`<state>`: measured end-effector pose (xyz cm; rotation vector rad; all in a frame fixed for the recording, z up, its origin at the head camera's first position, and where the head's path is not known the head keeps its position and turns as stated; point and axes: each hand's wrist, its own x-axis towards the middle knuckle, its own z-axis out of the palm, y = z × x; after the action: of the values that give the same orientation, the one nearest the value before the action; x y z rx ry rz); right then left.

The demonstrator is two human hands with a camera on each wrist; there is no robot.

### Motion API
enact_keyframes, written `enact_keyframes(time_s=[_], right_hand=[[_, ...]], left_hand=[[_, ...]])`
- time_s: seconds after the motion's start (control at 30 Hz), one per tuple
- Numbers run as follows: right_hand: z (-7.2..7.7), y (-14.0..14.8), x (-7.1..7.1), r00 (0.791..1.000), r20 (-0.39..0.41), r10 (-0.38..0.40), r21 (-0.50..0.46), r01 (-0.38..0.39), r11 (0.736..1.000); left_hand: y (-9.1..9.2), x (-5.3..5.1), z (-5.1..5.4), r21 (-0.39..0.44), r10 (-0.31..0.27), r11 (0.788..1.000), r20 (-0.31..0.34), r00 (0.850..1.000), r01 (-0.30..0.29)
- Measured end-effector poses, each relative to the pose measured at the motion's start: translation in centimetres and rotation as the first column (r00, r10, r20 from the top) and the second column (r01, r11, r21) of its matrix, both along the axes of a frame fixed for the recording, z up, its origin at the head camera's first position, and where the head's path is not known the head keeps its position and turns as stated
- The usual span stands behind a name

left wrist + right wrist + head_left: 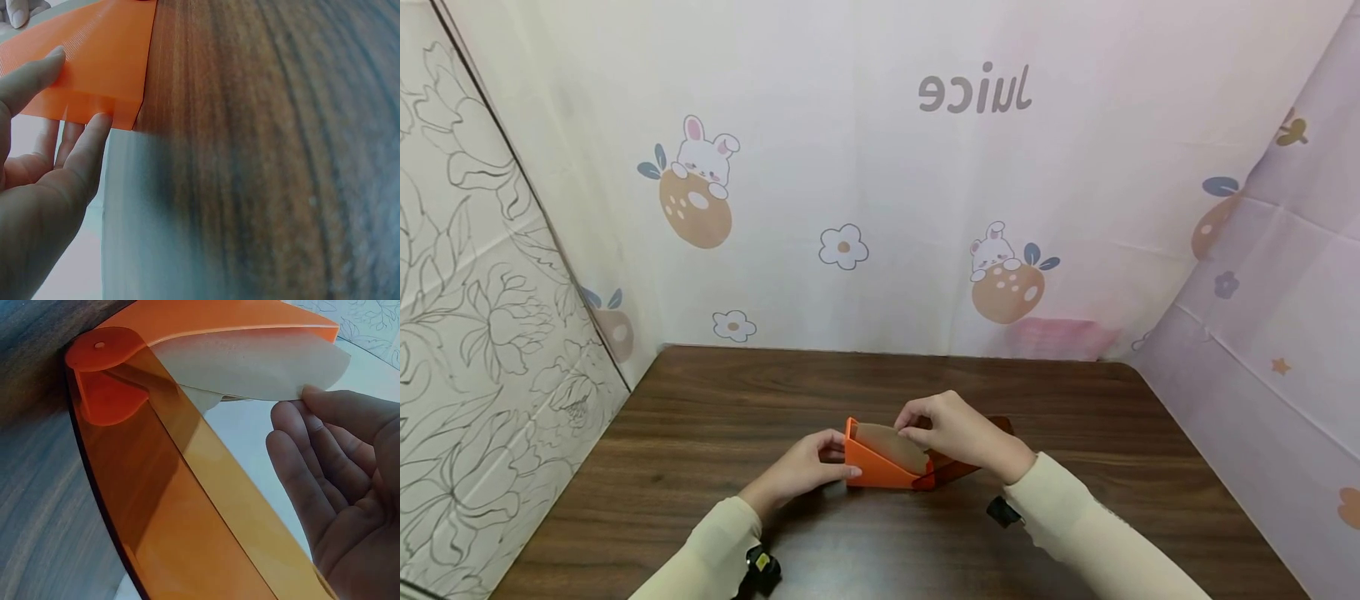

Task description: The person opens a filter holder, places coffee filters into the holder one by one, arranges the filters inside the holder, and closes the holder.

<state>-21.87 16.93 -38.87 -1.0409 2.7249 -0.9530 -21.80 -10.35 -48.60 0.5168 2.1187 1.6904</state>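
An orange wedge-shaped box [876, 468] stands on the table, holding a stack of tan paper coffee filters [883, 442] that rise past its sloping rim. My left hand [801, 473] grips the box's tall left end, thumb on the near side and fingers at the end wall, as the left wrist view shows. Between thumb and forefinger, my right hand [958, 429] pinches the upper edge of a filter [275, 365]. How many sheets it pinches I cannot tell. The see-through amber lid [181, 506] is swung back on its pivot, to the right beneath my right hand.
The dark wood-grain table [715, 392] extends around the box. Behind it hangs a printed curtain [850, 167], with more printed cloth at both sides. Dark small devices [763, 567] are worn at the wrists.
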Motion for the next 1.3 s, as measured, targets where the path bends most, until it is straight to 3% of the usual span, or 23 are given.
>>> enact_keyframes(time_s=[1.3], right_hand=[[-1.1, -0.7, 0.0, 1.000, 0.005, -0.012, 0.028, 0.012, 1.000]], left_hand=[[0.1, 0.1, 0.2, 0.007, 0.000, 1.000, 0.006, 1.000, 0.000]])
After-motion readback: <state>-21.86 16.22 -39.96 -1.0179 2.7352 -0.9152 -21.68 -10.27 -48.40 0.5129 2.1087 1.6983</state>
